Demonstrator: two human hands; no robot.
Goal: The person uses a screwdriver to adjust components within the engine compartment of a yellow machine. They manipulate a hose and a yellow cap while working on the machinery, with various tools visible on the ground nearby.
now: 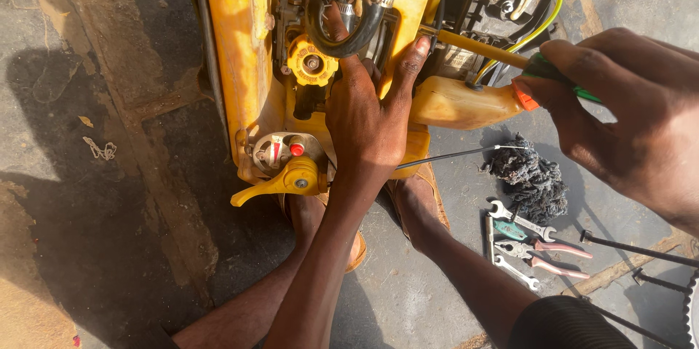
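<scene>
A yellow motor sprayer machine (240, 50) stands on the ground in front of me. My left hand (368, 116) presses against its middle, fingers reaching up to a black rubber hose (342, 40) beside a yellow round cap (312, 63). My right hand (619, 109) grips a screwdriver (480, 48) with a green and orange handle; its yellow shaft points left into the machine near my left thumb. Below sit a red button (296, 149) and a yellow lever (280, 181).
My feet in sandals (422, 203) rest under the machine. A dark rag (528, 178), a spanner (520, 219) and pliers (550, 258) lie on the concrete at right, with thin black rods (633, 247) beyond. A yellowish small tank (462, 101) hangs off the machine.
</scene>
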